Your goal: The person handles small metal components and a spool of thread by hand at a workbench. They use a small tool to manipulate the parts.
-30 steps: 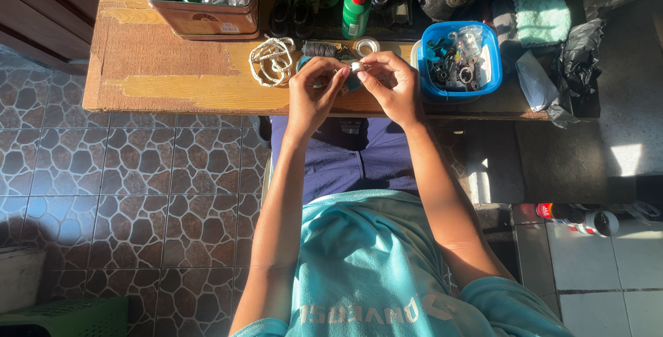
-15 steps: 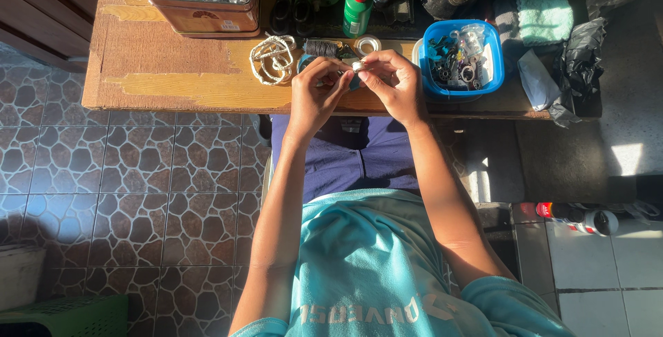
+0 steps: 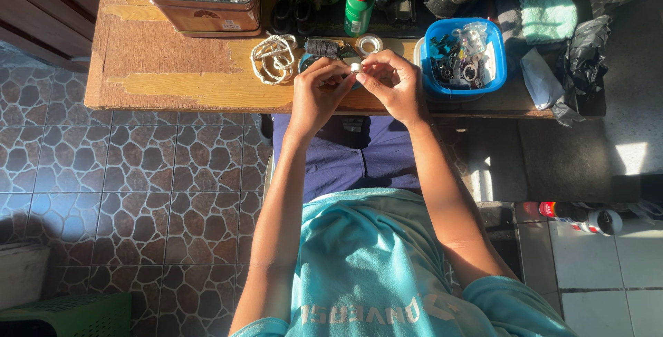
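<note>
My left hand (image 3: 319, 93) and my right hand (image 3: 392, 83) meet above the front edge of a wooden workbench (image 3: 173, 81). Together their fingertips pinch a small white part (image 3: 356, 68); what it is I cannot make out. Just beyond the hands lie a dark spool of thread (image 3: 322, 47), a small white ring of tape (image 3: 369, 44) and a coil of pale cord (image 3: 275, 57).
A blue plastic tub (image 3: 498, 68) of small metal parts stands right of my hands. A green bottle with a red tip (image 3: 358, 7) and a cardboard box (image 3: 204, 16) sit farther back. A teal cloth (image 3: 547, 9) and black plastic bag (image 3: 585, 50) lie at the right. Patterned tile floor at left.
Both hands have stayed at the same spot on the small white part; only the fingers have shifted slightly.
</note>
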